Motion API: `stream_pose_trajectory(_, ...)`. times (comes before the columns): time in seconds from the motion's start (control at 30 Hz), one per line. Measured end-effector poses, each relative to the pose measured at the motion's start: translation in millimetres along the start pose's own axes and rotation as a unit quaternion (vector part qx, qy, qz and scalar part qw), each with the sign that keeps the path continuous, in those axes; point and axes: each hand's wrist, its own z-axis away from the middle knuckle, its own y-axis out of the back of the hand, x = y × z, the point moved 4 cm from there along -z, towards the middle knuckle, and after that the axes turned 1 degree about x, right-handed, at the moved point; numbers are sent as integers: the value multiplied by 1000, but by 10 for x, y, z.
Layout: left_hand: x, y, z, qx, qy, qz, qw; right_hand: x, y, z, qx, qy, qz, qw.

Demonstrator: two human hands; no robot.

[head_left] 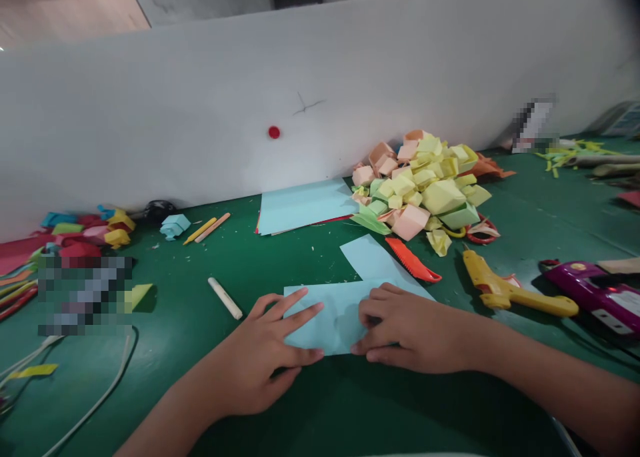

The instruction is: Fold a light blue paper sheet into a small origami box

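A sheet of light blue paper (330,317) lies in front of me on the green table. My left hand (273,350) rests on its left part with the fingers spread flat. On the right part is my right hand (405,327), its fingers curled and the thumb and a fingertip close together at the paper's near edge. What lies under the curled fingers is hidden. Another light blue paper piece (373,260) sticks out behind, partly covered by the first. An orange-red cutter knife (413,260) lies beside it. Left of my left hand is a whitish stick (225,298).
Folded paper pieces (425,183) are heaped at the back right, near stacked blue sheets (305,207). A yellow glue gun (515,287) and a purple device (595,293) lie right. Left are colourful paper shapes (85,233), two pencil-like sticks (207,229) and a white cable (113,383). A white partition (200,110) stands behind.
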Motion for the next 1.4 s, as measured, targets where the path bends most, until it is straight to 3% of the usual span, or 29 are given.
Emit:
stream_pose_trajectory(0.43, -144, 106, 150, -14, 51, 8, 999, -6, -12, -1, -4, 2, 1, 1000)
stream_pose_trajectory(0.63, -246, 110, 252, -51, 75, 24, 996, -12, -4, 8, -4, 3, -1, 1000)
stream_pose_trajectory(0.77, -134, 153, 213, -7, 58, 6, 998, -8, -3, 4, -8, -1, 4, 1000)
stream_pose_trajectory(1.0, 285, 76, -48, 117, -46, -45, 991, -22, -3, -19, -6, -1, 27, 1000)
stream_pose_trajectory(1.17, 275, -63, -153, 72, -47, -41, 995, -17, -6, -2, -6, 3, 29, 1000)
stream_pose_trajectory(1.4, -18, 41, -52, -1, -1, 49, 999, -7, -5, 18, 3, 15, 15, 1000)
